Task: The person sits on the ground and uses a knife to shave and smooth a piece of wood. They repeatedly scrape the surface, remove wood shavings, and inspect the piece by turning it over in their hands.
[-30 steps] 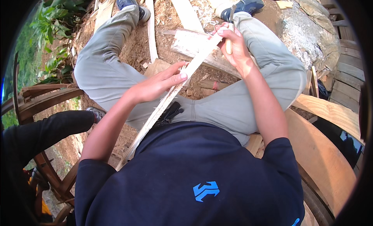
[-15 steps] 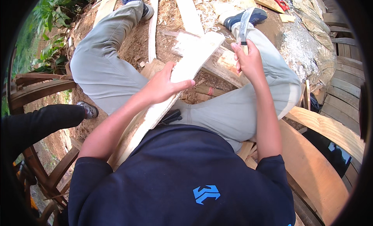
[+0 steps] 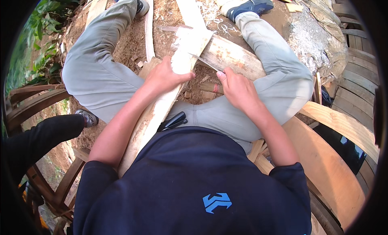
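A long pale wooden board slants from beside my left hip up between my knees. My left hand is wrapped round the board near its far end, thumb across the top face. In my right hand is a knife, its fingers closed round the handle. The blade points to the upper left and meets the board's right side just beyond my left thumb. Beneath the board's far end lies a thick piece of timber, with bark-brown patches.
Wood shavings and offcuts cover the dirt. A bundle of thin sticks with a red tie lies between my legs. Large curved planks stand at my right. Another person's dark-clothed leg reaches in from the left.
The knife has come down from its raised position and swung left onto the board. My right hand has moved down and left with it. The board's far end has shifted slightly left.
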A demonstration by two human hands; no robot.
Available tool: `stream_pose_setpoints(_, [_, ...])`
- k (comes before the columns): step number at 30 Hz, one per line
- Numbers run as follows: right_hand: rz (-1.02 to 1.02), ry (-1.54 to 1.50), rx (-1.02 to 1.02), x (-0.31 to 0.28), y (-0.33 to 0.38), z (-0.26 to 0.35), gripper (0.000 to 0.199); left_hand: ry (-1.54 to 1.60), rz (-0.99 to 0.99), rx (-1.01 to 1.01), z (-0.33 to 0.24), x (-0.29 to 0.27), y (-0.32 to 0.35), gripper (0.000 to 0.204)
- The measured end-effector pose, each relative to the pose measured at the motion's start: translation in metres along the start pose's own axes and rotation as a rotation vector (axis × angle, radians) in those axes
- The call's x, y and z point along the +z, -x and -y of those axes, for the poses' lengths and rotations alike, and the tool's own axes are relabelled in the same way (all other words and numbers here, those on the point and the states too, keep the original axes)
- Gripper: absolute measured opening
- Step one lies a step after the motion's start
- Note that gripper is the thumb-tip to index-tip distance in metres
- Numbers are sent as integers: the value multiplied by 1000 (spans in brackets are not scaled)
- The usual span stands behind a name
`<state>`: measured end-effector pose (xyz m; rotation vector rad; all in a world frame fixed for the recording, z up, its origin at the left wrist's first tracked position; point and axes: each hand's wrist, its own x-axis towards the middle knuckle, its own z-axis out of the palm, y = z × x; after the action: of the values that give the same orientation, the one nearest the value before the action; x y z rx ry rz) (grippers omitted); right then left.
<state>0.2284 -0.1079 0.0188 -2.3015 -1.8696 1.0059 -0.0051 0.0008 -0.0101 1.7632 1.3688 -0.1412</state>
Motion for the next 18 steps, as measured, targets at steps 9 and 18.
stream_pose_setpoints(9, [-147, 239, 24, 42, 6, 14, 35, -50, 16, -15, -8, -5, 2, 92])
stream_pose_setpoints(18, [-343, 321, 64, 70, -65, 27, 34, -57, -1, -88, -1, -6, -6, 90])
